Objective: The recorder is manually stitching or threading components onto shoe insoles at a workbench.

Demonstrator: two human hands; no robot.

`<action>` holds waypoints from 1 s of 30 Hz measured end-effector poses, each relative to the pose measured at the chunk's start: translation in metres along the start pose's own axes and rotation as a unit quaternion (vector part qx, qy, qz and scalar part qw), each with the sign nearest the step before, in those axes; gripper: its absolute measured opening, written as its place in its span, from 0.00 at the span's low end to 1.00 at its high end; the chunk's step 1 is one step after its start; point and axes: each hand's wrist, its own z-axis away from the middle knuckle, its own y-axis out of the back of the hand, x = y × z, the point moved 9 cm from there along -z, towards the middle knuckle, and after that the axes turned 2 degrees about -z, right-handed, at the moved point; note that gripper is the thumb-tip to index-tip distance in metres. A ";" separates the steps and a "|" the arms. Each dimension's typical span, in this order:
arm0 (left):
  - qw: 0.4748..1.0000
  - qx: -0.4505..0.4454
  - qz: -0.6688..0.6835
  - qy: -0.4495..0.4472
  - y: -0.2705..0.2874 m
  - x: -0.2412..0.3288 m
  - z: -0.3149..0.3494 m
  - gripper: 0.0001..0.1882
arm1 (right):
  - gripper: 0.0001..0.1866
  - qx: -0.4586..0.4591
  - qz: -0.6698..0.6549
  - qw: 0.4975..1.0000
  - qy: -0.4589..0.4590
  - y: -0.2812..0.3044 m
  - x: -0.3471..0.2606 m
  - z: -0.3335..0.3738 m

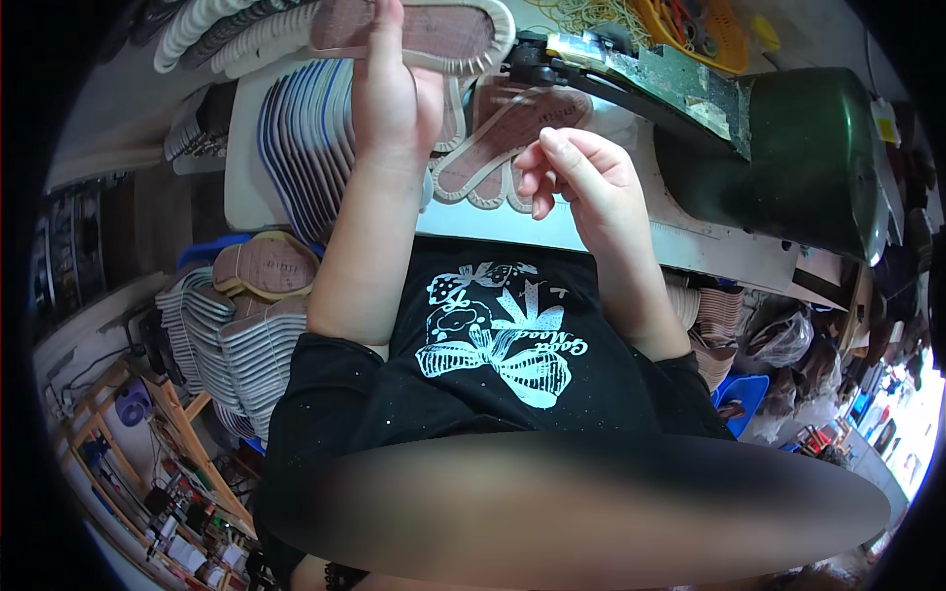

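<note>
My left hand (pixel 399 108) is raised at the far side of the worktable, closed on a shoe sole (pixel 448 34) with a brown face and a pale, gathered rim. The thumb lies across the sole's face. To its right, close to the head of a dark green sewing machine (pixel 695 103), is my right hand (pixel 591 182). Its thumb and index finger are pinched together and the other fingers curl in; anything between the tips is too small to make out. Below the machine head, more brown soles (pixel 503 138) with pale rims overlap on the white tabletop (pixel 552 229), partly behind my right hand.
A long row of grey-edged soles (pixel 307 138) stands left of my left forearm. More soles (pixel 261 345) are stacked lower left, a yellow-rimmed one (pixel 264 266) on top. Behind the machine are yellow cords (pixel 591 14) and an orange basket (pixel 724 41). A blue bin (pixel 741 402) stands lower right.
</note>
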 end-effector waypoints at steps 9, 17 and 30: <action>0.951 -0.180 -0.174 0.179 0.031 -0.015 0.066 0.24 | 0.16 -0.129 0.117 0.983 -0.059 -0.046 0.014 0.020; 0.786 -0.005 -0.614 -0.068 0.073 0.028 0.038 0.19 | 0.16 -0.068 0.172 0.980 -0.078 -0.037 0.063 -0.002; 0.430 -0.013 -0.896 -0.112 0.071 0.005 0.052 0.11 | 0.20 0.058 0.427 0.902 -0.006 0.009 0.075 -0.023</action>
